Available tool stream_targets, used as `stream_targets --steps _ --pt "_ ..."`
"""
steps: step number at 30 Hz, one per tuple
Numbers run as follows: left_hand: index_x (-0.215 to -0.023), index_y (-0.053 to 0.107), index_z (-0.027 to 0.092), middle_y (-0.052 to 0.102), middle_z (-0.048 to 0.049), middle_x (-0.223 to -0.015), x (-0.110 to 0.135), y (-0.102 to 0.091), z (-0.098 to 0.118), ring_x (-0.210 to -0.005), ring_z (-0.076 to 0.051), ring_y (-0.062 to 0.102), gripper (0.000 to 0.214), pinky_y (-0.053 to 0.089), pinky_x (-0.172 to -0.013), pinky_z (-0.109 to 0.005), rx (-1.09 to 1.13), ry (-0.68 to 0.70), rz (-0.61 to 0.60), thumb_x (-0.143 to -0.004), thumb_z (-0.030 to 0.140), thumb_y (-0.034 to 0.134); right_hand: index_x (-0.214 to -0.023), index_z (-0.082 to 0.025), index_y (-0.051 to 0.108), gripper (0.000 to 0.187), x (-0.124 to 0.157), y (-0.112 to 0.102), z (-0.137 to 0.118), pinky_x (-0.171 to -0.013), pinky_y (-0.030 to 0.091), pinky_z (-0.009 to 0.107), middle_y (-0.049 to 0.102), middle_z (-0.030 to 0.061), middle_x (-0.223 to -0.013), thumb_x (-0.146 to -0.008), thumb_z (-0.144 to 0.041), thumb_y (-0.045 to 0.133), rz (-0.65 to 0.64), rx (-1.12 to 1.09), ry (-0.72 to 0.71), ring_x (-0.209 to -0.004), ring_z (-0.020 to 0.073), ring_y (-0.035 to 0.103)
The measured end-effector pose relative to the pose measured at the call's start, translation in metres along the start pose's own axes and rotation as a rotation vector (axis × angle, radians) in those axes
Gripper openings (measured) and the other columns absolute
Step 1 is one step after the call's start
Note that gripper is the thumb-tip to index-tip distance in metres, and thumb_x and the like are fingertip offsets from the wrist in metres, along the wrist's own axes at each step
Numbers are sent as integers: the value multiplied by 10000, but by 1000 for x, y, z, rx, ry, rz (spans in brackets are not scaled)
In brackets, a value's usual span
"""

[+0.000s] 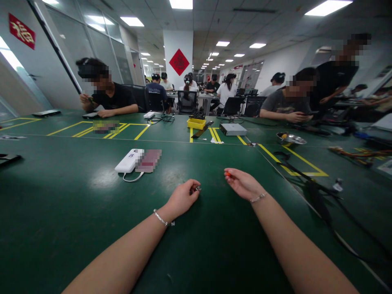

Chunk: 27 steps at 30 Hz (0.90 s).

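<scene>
My left hand rests low over the green table, its fingers curled round a small shiny metal piece. What kind of piece this is I cannot make out, since the fingers cover most of it. To the right, my right hand is turned partly palm up, fingertips closed on a small orange piece too small to name. A gap of bare table lies between the two hands. Beyond my left hand is a white power bank, cabled to a blurred flat device.
Black cables run along the right side. Farther back are a yellow bin, a grey box, a metal bowl and yellow tape outlines. Across the table sit a person at left and another at right.
</scene>
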State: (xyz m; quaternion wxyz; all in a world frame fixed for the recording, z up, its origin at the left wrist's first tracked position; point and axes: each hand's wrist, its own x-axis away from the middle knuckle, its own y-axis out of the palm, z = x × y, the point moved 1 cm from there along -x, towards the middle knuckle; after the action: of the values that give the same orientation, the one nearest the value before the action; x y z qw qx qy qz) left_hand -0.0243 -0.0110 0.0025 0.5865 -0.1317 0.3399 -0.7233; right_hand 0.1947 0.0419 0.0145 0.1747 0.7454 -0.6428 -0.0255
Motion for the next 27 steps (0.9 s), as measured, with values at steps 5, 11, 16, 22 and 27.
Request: stream_targets --steps 5,11,16,22,27 --pt "-992 491 203 598 -4 -842 0 -2 6 -759 -122 547 259 413 -710 -253 -4 19 -6 -755 185 389 -730 -123 601 101 14 42 16 -622 463 197 597 38 -740 -632 -146 602 -237 -70 132 -627 74 540" --pt "-982 489 208 598 -7 -850 0 -2 5 -764 -128 546 241 409 -703 -258 4 12 -12 -764 202 385 -745 -136 578 181 15 47 23 -664 444 211 598 25 -775 -578 -101 637 -298 -55 124 -687 83 553" --pt "-861 494 192 569 16 -741 0 -1 5 -661 -105 526 141 397 -617 -227 21 5 -12 -730 218 448 -774 -143 559 179 15 47 23 -525 401 181 561 -10 -657 -618 -198 627 -350 24 149 -542 48 498" --pt "-748 482 189 529 38 -674 0 -3 5 -599 -92 481 105 361 -552 -205 -17 -12 5 -671 240 531 -749 -135 540 187 22 54 20 -446 340 162 511 -30 -577 -649 -282 600 -431 80 199 -468 33 432" --pt "-728 485 184 524 39 -649 -1 -1 3 -573 -89 470 127 361 -537 -203 -10 -30 24 -655 265 551 -728 -150 503 218 23 55 22 -467 365 179 540 -13 -609 -663 -345 575 -431 92 178 -501 56 478"
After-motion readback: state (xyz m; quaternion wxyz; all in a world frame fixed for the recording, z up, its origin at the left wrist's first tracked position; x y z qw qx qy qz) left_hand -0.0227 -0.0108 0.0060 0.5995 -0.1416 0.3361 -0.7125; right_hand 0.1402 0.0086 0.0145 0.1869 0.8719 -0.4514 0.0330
